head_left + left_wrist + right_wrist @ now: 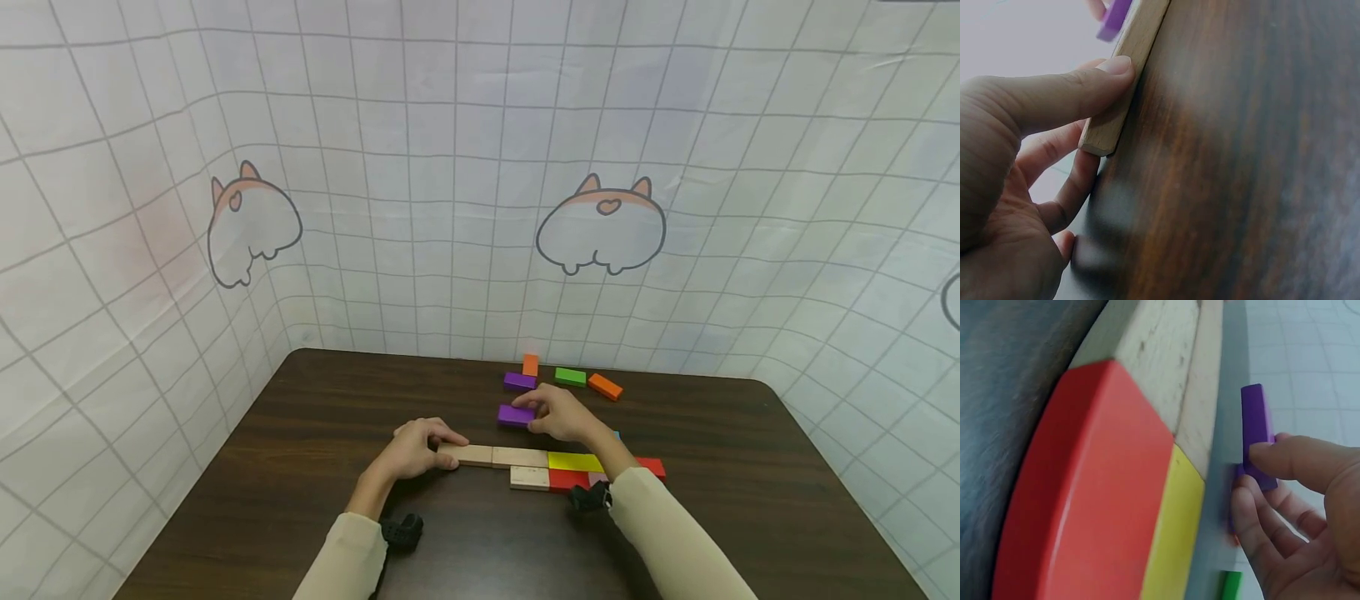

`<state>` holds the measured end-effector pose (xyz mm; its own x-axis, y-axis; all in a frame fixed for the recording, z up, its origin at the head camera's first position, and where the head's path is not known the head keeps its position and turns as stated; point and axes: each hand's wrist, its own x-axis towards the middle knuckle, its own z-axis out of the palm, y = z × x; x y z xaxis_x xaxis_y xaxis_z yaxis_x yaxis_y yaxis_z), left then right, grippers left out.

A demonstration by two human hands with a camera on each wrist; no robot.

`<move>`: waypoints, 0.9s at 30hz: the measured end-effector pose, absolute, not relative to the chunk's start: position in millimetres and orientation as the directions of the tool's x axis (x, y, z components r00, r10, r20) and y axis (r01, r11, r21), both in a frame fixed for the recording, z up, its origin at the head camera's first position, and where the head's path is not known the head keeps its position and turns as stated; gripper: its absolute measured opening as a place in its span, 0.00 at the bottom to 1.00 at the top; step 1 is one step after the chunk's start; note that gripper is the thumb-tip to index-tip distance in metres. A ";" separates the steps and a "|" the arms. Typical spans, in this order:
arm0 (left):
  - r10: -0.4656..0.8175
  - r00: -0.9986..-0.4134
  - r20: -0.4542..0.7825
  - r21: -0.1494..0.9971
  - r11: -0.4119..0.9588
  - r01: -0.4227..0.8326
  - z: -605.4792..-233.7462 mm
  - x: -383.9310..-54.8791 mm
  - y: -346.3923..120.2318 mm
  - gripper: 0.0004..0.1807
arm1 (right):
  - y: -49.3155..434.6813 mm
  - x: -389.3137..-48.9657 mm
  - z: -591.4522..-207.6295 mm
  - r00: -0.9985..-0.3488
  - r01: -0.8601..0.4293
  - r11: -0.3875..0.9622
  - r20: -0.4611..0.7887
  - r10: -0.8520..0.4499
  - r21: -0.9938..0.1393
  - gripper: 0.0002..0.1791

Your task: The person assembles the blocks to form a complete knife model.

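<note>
My left hand (414,447) grips the left end of a plain wooden block (471,455), thumb on its near side and fingers behind, as the left wrist view shows. A second plain block (520,457) lies end to end with it, followed by a yellow block (573,462). Behind this row, my right hand (558,412) pinches a purple block (516,416) between thumb and fingers. In the right wrist view that purple block (1255,434) is tilted out from the thumb. Along the row's near side lie a shorter plain block (529,477) and a red block (568,481).
At the back of the dark table (337,400) lie another purple block (519,382), a green block (570,377) and two orange blocks, one upper (530,365) and one slanted (605,387). Another red block (651,467) shows beyond the right forearm. A white gridded curtain (420,250) surrounds the table.
</note>
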<state>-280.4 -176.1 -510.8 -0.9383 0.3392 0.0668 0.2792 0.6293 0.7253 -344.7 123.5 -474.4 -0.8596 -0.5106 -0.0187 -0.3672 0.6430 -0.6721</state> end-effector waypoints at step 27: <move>0.362 -0.929 0.074 0.736 0.609 0.296 -509.8 -278.4 -176.8 0.15 | 215.6 -265.3 -476.9 -0.731 -0.556 0.500 0.105 -0.674 -0.664 0.21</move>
<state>-278.4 -176.8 -509.8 -0.9292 0.3623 0.0737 0.2957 0.6087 0.7362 -265.3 215.6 -476.9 -0.7314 -0.6739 0.1047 -0.5561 0.5004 -0.6636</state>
